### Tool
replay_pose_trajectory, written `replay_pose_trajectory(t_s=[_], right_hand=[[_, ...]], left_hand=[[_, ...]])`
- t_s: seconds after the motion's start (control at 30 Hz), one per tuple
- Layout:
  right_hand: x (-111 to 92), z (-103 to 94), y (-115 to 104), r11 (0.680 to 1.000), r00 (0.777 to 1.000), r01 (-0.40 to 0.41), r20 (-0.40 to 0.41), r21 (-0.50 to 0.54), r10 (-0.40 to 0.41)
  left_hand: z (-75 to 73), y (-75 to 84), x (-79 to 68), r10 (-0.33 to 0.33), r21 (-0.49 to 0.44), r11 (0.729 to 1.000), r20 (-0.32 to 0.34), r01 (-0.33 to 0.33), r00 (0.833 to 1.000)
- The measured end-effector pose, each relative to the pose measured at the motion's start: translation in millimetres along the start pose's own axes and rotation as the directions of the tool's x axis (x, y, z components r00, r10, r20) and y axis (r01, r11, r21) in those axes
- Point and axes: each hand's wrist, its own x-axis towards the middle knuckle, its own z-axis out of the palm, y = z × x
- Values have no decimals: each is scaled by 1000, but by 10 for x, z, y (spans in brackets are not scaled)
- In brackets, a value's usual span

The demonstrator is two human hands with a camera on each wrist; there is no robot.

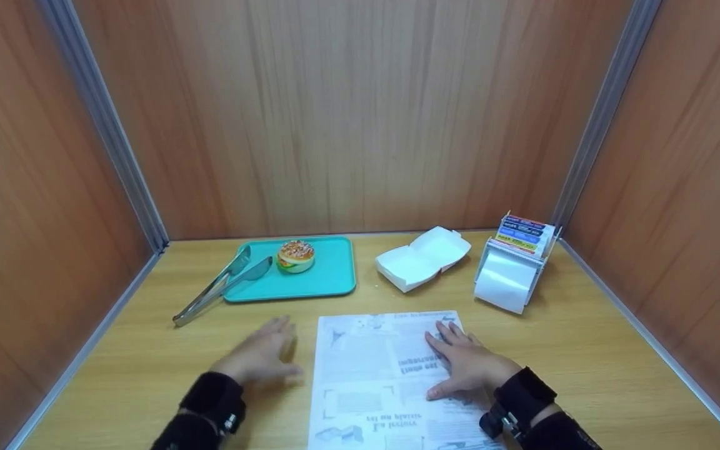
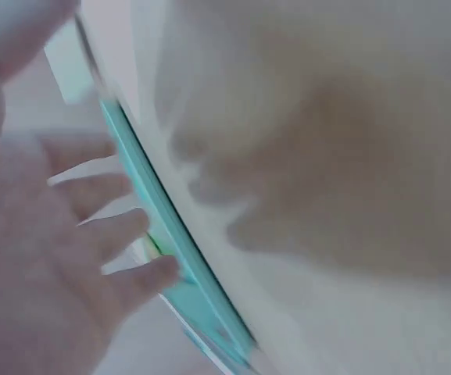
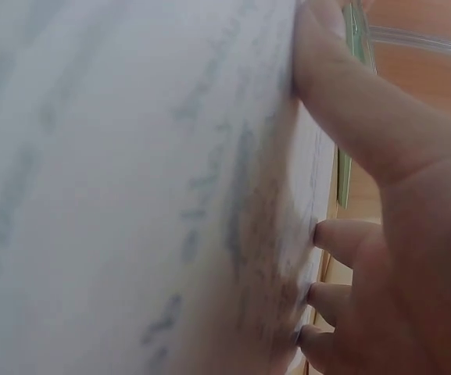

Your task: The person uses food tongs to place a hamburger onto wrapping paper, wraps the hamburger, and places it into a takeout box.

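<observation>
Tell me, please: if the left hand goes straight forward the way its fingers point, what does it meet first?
Probably the teal tray. The left hand lies open on the table, fingers aimed forward and slightly right at the tray's near edge. The tongs lie further left, likely off that line.

Teal tray (image 1: 329,278), white box (image 1: 422,257), sheet (image 1: 375,375) printed seemingly grey.

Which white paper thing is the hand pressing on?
The flat printed paper sheet at the near edge. The right hand lies flat on it. The white clamshell box and paper roll dispenser sit farther back, untouched.
</observation>
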Motion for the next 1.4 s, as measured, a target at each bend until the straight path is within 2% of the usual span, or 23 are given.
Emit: replay_pose_trajectory(t_s=[0.13,0.23,0.4,0.57,0.73,0.93,1.1,1.2,1.3,1.4], right_hand=[[7,1,6,1000,1000,12,5,-1,-12],[5,-14,10,1000,1000,24,5,-6,-24],[27,5,14,1000,1000,-1,30,-3,1],[54,45,-35,1000,998,-12,68,2,12],[65,34,-71,1000,997,-10,76,7,9],[21,0,-14,999,998,-30,50,-10,30],[10,-1,7,1000,998,-26,57,-8,26],[4,-13,16,1000,999,-14,49,-11,15],[14,-16,21,1000,999,-15,47,-14,15],[42,2,7,1000,998,-16,58,-12,17]], left_hand=[[-182,-251,252,-3,40,999,-160,10,987],[-274,-410,401,-17,86,996,-218,36,976],[-310,-627,560,-57,146,986,-179,83,982],[-241,-767,630,-96,225,965,-176,135,980],[-212,-798,707,-155,182,967,-145,180,977],[-221,-730,846,-114,166,977,-131,136,985],[-223,-705,872,-132,162,976,-86,145,987],[-230,-701,901,-129,160,977,-81,141,988],[-237,-730,926,-60,212,973,-142,90,988],[-241,-796,926,41,304,952,-257,41,966]])
